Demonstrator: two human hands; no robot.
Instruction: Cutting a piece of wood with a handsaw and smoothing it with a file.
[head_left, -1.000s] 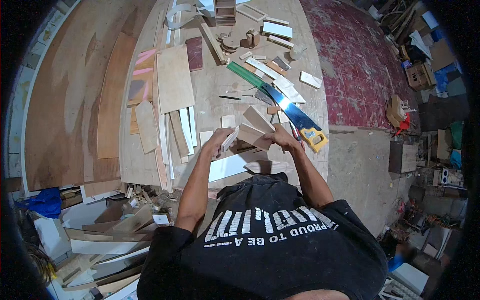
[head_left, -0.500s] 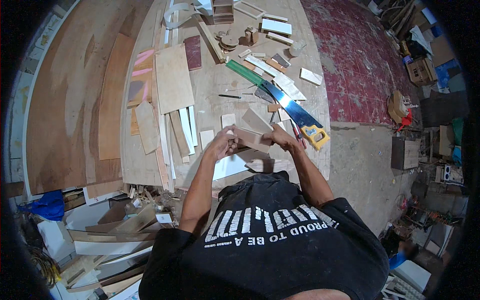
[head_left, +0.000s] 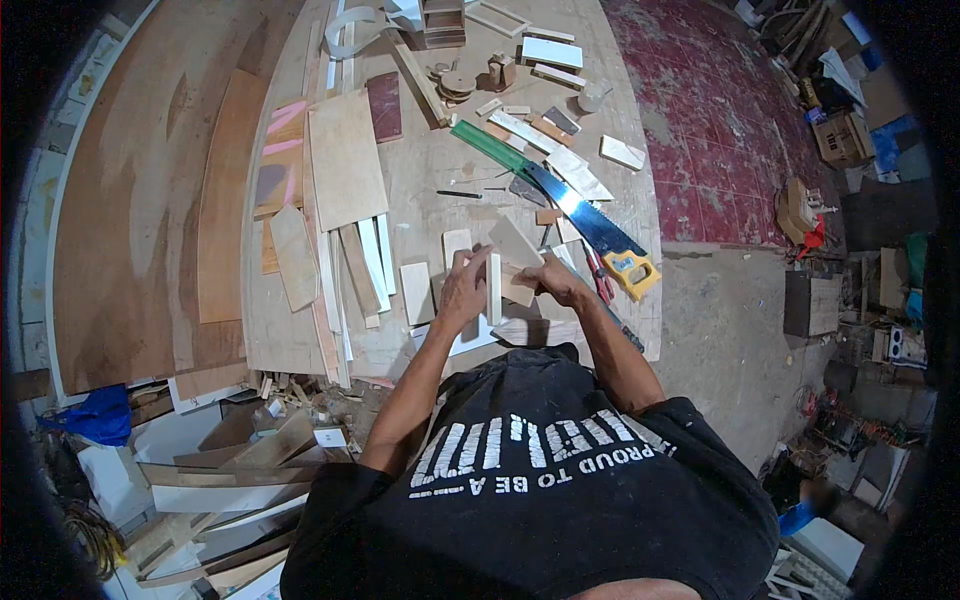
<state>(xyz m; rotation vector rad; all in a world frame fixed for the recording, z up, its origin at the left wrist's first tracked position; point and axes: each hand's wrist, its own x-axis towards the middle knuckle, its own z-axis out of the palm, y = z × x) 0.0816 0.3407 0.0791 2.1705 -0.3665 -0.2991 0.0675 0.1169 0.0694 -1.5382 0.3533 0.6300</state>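
Note:
Near the front edge of the workbench, both of my hands are on a small assembly of pale wooden boards (head_left: 517, 287). My left hand (head_left: 462, 292) has its fingers closed against a narrow upright board (head_left: 494, 290) on the assembly's left side. From the right, my right hand (head_left: 559, 280) grips the assembly, thumb and fingers around its edge. A slanted flat board (head_left: 515, 241) rises at the back of it. How the boards join is hidden by my fingers. Two small pale blocks lie just left of my left hand, one of them a light rectangular block (head_left: 417, 293).
Right of my hands lies a handsaw (head_left: 585, 211) with a yellow handle and a green cover, beside red-handled pliers (head_left: 600, 280). A black pen (head_left: 459, 193) lies farther up. Plywood sheets (head_left: 346, 160) and strips cover the bench's left side. Wood scraps (head_left: 240, 480) are heaped below left.
The wooden assembly has turned, so a narrow board edge now stands toward me where a broad face showed before. My left hand has shifted right; my right hand stays nearly in place.

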